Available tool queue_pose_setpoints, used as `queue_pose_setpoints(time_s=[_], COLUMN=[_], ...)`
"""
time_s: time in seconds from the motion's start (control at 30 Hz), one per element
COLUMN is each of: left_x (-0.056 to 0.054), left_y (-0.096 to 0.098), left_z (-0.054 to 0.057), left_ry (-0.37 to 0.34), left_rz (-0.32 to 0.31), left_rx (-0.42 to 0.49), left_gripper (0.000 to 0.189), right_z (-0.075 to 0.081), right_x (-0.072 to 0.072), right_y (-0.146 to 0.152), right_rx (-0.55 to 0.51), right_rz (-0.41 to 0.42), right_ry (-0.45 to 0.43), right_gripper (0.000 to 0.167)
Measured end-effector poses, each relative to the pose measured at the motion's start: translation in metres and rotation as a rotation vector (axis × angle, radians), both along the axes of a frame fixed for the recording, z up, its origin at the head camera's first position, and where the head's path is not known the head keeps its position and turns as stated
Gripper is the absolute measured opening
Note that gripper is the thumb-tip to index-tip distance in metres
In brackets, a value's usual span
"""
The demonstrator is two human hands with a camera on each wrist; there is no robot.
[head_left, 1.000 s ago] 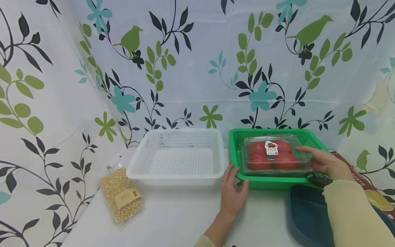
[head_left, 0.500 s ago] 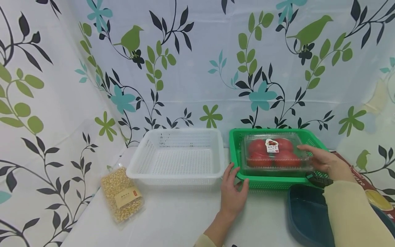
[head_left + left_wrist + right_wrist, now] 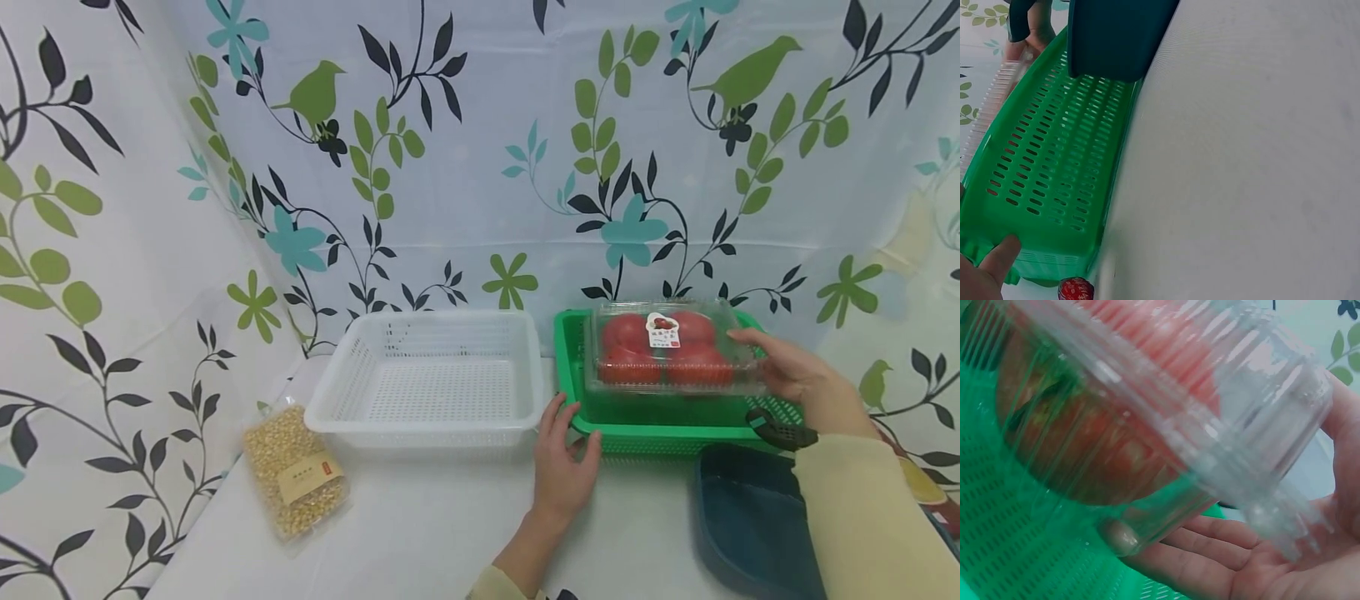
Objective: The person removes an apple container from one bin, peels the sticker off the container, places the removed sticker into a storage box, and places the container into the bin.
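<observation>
My right hand (image 3: 798, 379) holds the right end of a clear plastic box of tomatoes (image 3: 663, 354). In the right wrist view its fingers (image 3: 1191, 556) reach under the box, and the tomatoes show through the ribbed side. A white label sits on the lid. The box hangs slightly tilted over the green basket (image 3: 667, 435), above its back rim in the head view. At that basket's front left corner, my left hand (image 3: 566, 467) grips the rim. The left wrist view shows its thumb (image 3: 1002, 257) against the slotted green wall.
A white basket (image 3: 423, 428) stands left of the green one. Farther left lies a bag of yellow corn kernels (image 3: 296, 471). A dark blue bin (image 3: 750, 517) sits in front at right, partly under the right sleeve. A red wrapped item (image 3: 1076, 289) shows beside the green basket.
My right hand has raised the tomato box out of the green basket, up and toward the back. My left hand stays at the basket's corner.
</observation>
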State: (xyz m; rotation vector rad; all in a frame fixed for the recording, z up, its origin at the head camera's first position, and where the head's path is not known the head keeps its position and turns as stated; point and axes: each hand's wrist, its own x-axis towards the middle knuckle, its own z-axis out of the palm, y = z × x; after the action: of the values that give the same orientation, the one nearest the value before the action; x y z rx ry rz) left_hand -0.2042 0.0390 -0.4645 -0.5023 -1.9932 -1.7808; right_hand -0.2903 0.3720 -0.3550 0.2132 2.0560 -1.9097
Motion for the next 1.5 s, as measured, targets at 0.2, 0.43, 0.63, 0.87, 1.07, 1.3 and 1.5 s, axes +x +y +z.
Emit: queue_pose_setpoints(time_s=[0.2, 0.43, 0.63, 0.87, 1.07, 1.3, 1.5], left_x=[0.000, 0.001, 0.005, 0.010, 0.013, 0.012, 0.008], left_y=[0.000, -0.003, -0.010, -0.023, -0.038, -0.063, -0.087], left_z=[0.000, 0.004, 0.012, 0.025, 0.034, 0.048, 0.061], left_ry=[0.010, -0.023, -0.101, -0.113, -0.052, -0.141, -0.156], left_rz=[0.002, -0.036, -0.063, -0.130, -0.156, -0.246, -0.340], left_rx=[-0.006, -0.015, -0.083, -0.100, -0.089, 0.039, 0.140], left_gripper=[0.041, 0.045, 0.057, 0.066, 0.066, 0.071, 0.070], right_z=[0.009, 0.012, 0.015, 0.023, 0.029, 0.038, 0.039], right_x=[0.007, 0.013, 0.020, 0.028, 0.036, 0.052, 0.064], right_y=[-0.003, -0.008, -0.014, -0.024, -0.036, -0.054, -0.075], right_rx=[-0.037, -0.137, -0.214, -0.234, -0.174, -0.179, -0.172], right_rz=[-0.026, -0.063, -0.080, -0.080, -0.064, -0.028, 0.027], right_ry=[0.030, 0.045, 0.028, 0.037, 0.099, 0.151, 0.191], right_gripper=[0.097, 0.083, 0.063, 0.075, 0.070, 0.032, 0.030])
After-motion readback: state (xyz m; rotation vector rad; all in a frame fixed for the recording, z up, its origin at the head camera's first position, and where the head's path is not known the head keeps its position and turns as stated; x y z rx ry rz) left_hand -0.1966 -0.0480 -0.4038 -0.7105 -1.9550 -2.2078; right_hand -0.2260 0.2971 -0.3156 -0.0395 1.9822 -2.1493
